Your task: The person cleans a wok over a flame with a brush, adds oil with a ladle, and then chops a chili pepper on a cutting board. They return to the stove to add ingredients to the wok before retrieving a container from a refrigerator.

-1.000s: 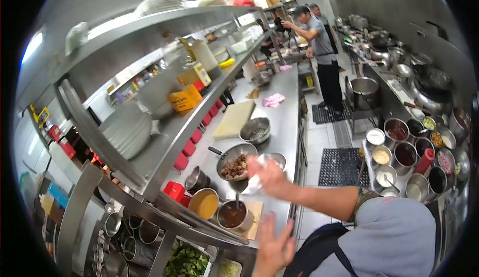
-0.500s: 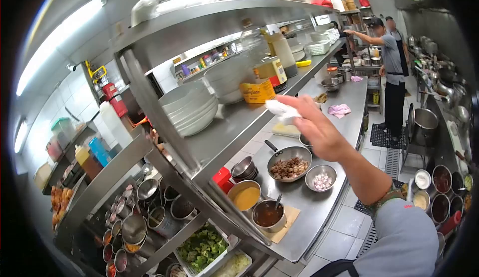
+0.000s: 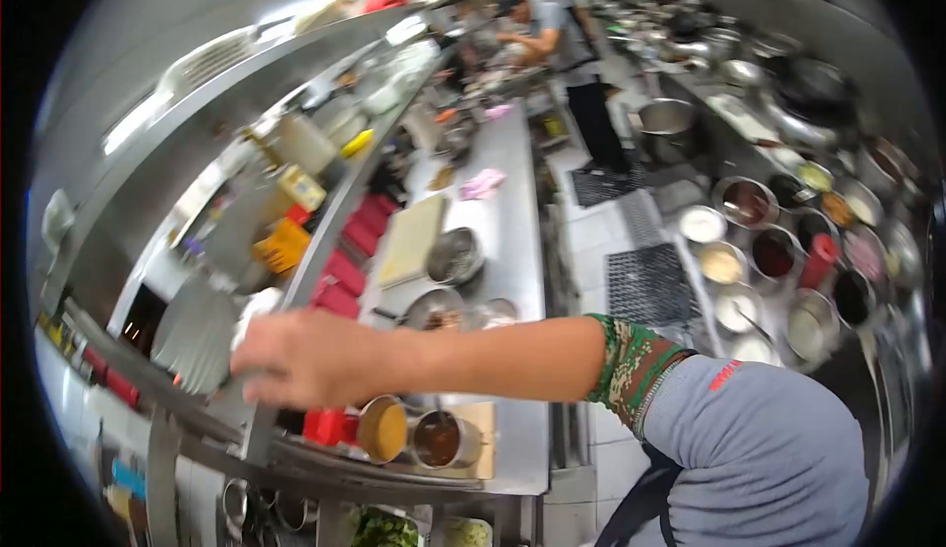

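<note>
My right hand reaches across to the left, at the height of the steel shelf. Its fingers are closed, and a wad of white cloth or paper pokes out above them; most of it is hidden behind the hand. Just beyond the fingertips stands a stack of white bowls on the shelf. Close under the wrist runs the shelf's steel post. My left hand is out of view.
On the steel counter are a cutting board, a pan, a pot of yellow liquid and a pot of brown sauce. Sauce containers stand at the right. A person works at the far end.
My right hand has swung left and down with the white wad, from over the counter to beside the bowls. The view has turned right. The far person's raised arm is lower.
</note>
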`<state>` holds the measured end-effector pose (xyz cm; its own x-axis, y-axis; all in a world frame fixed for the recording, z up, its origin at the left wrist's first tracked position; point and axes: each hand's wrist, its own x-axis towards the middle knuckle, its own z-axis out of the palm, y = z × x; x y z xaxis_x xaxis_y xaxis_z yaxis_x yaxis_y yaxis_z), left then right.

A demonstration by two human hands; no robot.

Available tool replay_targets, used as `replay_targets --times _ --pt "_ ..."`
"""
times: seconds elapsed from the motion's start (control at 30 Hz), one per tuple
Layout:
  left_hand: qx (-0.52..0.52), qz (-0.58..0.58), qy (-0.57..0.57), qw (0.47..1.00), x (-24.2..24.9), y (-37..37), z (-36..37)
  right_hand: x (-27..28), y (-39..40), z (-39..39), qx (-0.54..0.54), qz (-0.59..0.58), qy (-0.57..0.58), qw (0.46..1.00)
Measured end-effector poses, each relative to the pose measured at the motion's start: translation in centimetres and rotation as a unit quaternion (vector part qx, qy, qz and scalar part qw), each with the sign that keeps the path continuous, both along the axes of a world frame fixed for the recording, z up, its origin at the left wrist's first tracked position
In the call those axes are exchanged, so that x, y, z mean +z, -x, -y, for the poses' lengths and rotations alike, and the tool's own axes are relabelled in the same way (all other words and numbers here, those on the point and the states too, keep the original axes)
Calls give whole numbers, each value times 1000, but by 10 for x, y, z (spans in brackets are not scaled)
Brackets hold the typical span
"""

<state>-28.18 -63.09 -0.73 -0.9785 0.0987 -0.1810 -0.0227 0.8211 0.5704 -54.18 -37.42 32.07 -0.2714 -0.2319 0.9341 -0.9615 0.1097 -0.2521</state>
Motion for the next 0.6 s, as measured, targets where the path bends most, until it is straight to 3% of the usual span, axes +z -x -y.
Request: replay_targets --times 0.1,0.2,0.27,0.33,0.4,0.47,0.57,0.6 --pt "-107 20 -1 994 -15 1 2 -32 -103 -30 -14 -8 -74 997" --pt "-193 7 -56 980 -17 11 -16 -64 -187 -52 -158 -5 -120 980" --pt "-292 -66 -106 948 -30 23 -37 -86 -230 -72 -180 103 -162 965" --pt "-387 -66 -90 916 -28 26 -72 -111 -272 -92 -279 134 -161 937" --pt "-472 -75 -87 874 -24 17 -116 -130 -317 -119 -307 155 -141 928" --pt "-511 -20 -113 852 -32 4 -148 -141 -373 -141 -371 203 -140 895" --pt "-566 33 -63 821 2 -40 -203 -202 -452 -191 -463 225 -85 853" --pt "-570 58 -69 817 2 -52 -218 -208 -495 -205 -492 302 -51 815"
